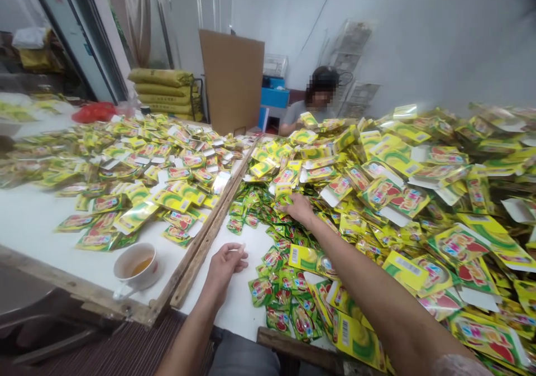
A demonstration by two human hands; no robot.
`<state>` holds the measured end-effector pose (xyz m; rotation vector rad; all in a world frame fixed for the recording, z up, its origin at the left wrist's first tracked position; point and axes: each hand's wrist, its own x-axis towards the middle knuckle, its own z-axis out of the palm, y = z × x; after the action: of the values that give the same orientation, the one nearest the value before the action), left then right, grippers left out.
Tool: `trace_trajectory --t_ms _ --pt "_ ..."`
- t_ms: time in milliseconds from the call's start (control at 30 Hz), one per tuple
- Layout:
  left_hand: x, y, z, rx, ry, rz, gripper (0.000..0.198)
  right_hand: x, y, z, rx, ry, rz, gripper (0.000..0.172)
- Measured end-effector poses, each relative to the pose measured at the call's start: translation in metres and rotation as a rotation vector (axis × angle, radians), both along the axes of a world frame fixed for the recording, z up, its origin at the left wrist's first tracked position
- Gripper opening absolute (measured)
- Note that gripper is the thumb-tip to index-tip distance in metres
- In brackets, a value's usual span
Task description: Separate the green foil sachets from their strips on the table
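Observation:
My left hand hovers above the white tabletop near the wooden edge strip, fingers loosely bent and somewhat apart. I see nothing held in it; a pale tip shows at one finger. Stretched forward, my right hand has its fingers closed on a small green packet at the edge of the heap. Small green and red packets lie scattered between my hands. Yellow and green card boxes, several with white flaps open, are heaped around my right forearm.
Across a wooden strip, a second table bears more piled packets and a cup with brown liquid. A person sits behind the heap. A cardboard sheet, stacked yellow sacks and a red bag stand farther back.

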<state>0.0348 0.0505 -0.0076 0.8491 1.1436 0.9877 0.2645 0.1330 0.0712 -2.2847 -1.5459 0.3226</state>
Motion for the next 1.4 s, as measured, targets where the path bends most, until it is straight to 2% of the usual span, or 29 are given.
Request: trace_trajectory --t_ms 100,200,267,367,467,533,600,667,733,867,1033,1200,1400 --pt "-0.001 0.004 -0.01 0.104 0.099 0.04 0.046 -0.01 -0.003 -0.005 0.02 0.004 0.049 0.045" --pt "-0.001 0.006 -0.012 0.268 0.133 0.099 0.052 -0.035 -0.027 -0.007 0.08 0.076 0.158 0.034" --pt "0.001 0.006 -0.008 0.345 0.105 0.068 0.054 -0.055 -0.048 -0.007 0.055 0.266 0.27 0.028" --pt "0.004 0.002 -0.002 0.36 -0.029 -0.018 0.052 -0.079 -0.075 -0.01 -0.05 0.699 0.411 0.032" --pt "0.004 -0.004 -0.003 0.258 -0.221 -0.059 0.056 -0.09 -0.09 -0.017 -0.111 1.042 0.421 0.038" --pt "0.001 -0.008 -0.006 0.182 -0.29 -0.074 0.055 -0.089 -0.094 -0.021 -0.116 1.141 0.381 0.04" --pt "-0.003 -0.013 -0.01 0.132 -0.295 -0.07 0.049 -0.083 -0.094 -0.022 -0.034 1.099 0.315 0.041" --pt "-0.006 -0.017 -0.011 0.101 -0.265 -0.056 0.044 -0.074 -0.09 -0.021 0.098 0.961 0.248 0.043" --pt "-0.009 -0.02 -0.009 0.101 -0.227 -0.036 0.043 -0.065 -0.085 -0.018 0.162 0.815 0.223 0.043" --pt "-0.01 -0.024 -0.003 0.125 -0.183 0.014 0.039 -0.052 -0.082 -0.014 0.036 0.652 0.295 0.035" --pt "-0.008 -0.03 -0.004 0.15 -0.136 0.018 0.034 -0.044 -0.087 -0.011 -0.092 0.711 0.393 0.029" --pt "-0.007 -0.032 -0.003 0.118 -0.175 -0.01 0.036 -0.037 -0.084 -0.005 -0.205 0.855 0.445 0.028" --pt "-0.007 -0.033 0.006 0.021 -0.31 -0.02 0.036 -0.035 -0.085 -0.004 -0.198 0.948 0.425 0.033"
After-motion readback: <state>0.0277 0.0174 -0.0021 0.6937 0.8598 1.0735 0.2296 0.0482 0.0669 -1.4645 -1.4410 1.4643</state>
